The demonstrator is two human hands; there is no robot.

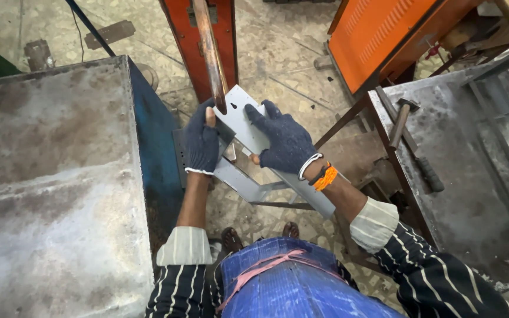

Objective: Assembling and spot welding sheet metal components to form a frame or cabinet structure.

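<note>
A: In the middle of the head view, what is being held?

B: A grey bent sheet-metal bracket [248,126] is gripped at both ends, above the speckled floor [278,65] and between two metal tables. The left hand [201,144], in a dark knitted glove, is closed on the near left edge; the right hand [284,144], gloved likewise, is clamped over the top face, fingers spread.

A: And what is found around it?

B: A rusty copper-coloured arm [210,53] of an orange machine [198,35] is seen touching the bracket's upper corner. A hammer [402,121] is laid on the right table [472,176]; the stained left table [54,176] stands just beside the left hand.
</note>
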